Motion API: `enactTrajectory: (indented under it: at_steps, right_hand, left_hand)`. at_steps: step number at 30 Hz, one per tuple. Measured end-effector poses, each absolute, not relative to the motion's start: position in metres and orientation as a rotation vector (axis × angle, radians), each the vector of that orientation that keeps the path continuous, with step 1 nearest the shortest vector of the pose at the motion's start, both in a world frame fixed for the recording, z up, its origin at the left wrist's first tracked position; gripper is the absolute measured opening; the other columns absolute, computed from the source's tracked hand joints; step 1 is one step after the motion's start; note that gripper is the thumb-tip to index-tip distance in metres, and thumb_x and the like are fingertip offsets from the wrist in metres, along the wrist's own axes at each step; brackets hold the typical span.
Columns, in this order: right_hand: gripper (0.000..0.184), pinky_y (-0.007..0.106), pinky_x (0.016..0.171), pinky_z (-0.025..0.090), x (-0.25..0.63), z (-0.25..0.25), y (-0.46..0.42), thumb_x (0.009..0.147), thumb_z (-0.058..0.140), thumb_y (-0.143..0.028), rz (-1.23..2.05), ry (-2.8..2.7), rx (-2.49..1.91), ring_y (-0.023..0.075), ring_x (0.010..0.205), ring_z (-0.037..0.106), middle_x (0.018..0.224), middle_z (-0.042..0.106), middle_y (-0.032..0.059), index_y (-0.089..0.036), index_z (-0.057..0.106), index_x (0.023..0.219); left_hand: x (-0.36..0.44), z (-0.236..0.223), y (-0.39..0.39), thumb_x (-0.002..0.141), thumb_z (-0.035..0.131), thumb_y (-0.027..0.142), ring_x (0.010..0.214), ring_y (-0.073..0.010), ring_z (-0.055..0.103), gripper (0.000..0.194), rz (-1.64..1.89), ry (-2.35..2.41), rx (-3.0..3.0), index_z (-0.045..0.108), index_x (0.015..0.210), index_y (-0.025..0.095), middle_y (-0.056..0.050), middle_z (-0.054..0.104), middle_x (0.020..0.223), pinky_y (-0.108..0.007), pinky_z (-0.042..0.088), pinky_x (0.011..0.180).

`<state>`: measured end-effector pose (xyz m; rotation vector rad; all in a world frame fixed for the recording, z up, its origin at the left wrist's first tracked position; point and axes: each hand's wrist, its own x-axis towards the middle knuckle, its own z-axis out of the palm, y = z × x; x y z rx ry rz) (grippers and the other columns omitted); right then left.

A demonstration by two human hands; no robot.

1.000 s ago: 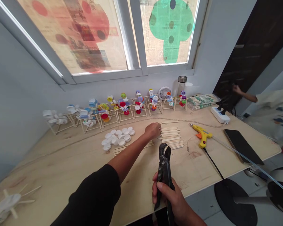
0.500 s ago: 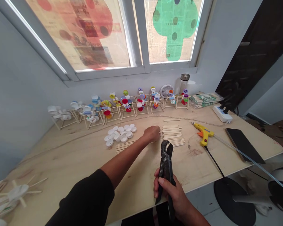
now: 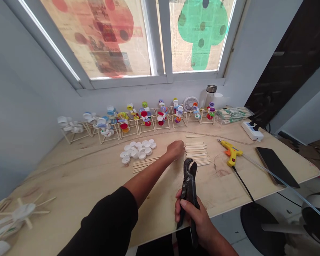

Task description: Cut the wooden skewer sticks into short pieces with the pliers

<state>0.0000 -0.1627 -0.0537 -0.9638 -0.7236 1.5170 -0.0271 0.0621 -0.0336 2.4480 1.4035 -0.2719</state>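
The right hand (image 3: 192, 218) is wrapped firmly around the grips of black-handled cutters (image 3: 188, 188), their curved jaws pointing up and standing slightly apart. Ahead of it, the left hand (image 3: 175, 149) is curled, knuckles up, right at the end of a stack of wooden craft sticks (image 3: 196, 153) — whether it has hold of one, I cannot tell. Left of that hand lie white bottle caps (image 3: 137, 151) and a few loose sticks (image 3: 145, 165) on the bench (image 3: 69, 174); right of the cutters sits a yellow hot glue gun (image 3: 231, 153).
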Motion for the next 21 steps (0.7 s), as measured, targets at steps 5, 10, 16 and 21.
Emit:
enactTrajectory:
  at_steps: [5, 10, 16, 21]
  right_hand:
    - [0.03, 0.028, 0.061, 0.04, 0.0, -0.053, -0.163, 0.08, 0.055, -0.039, 1.523, -0.703, -0.982, 0.0121, 0.059, 0.051, 0.068, 0.055, -0.0002, -0.015, 0.049, 0.097]
    - [0.031, 0.028, 0.061, 0.039, 0.0, -0.051, -0.163, 0.079, 0.057, -0.041, 1.529, -0.697, -0.964, 0.0126, 0.059, 0.051, 0.068, 0.055, 0.0001, -0.016, 0.05, 0.096]
    - [0.028, 0.027, 0.058, 0.039, -0.001, -0.049, -0.162, 0.079, 0.058, -0.039, 1.534, -0.687, -0.944, 0.0123, 0.058, 0.051, 0.067, 0.054, -0.0006, -0.017, 0.05, 0.094]
    - [0.028, 0.027, 0.058, 0.039, -0.002, -0.051, -0.163, 0.078, 0.058, -0.039, 1.514, -0.674, -0.971, 0.0122, 0.057, 0.051, 0.066, 0.055, -0.0009, -0.017, 0.05, 0.094]
  left_hand:
    - [-0.027, -0.032, 0.062, 0.085, 0.048, 0.031, 0.092, -0.0171, 0.056, 0.025, -0.187, 1.376, 2.447, 0.055, 0.105, 0.017, -0.007, 0.057, 0.106, -0.034, 0.047, 0.077]
    - [-0.057, -0.024, 0.066, 0.082, 0.042, 0.022, 0.092, -0.0197, 0.057, 0.022, -0.087, 1.395, 2.517, 0.062, 0.093, 0.02, -0.008, 0.063, 0.097, -0.027, 0.043, 0.07]
    - [-0.066, -0.025, 0.067, 0.082, 0.043, 0.022, 0.095, -0.0205, 0.056, 0.023, -0.098, 1.382, 2.59, 0.061, 0.096, 0.022, -0.008, 0.062, 0.101, -0.028, 0.042, 0.073]
    - [-0.058, -0.029, 0.07, 0.085, 0.047, 0.03, 0.094, -0.0184, 0.055, 0.026, -0.172, 1.302, 2.642, 0.054, 0.106, 0.016, -0.008, 0.056, 0.107, -0.037, 0.047, 0.079]
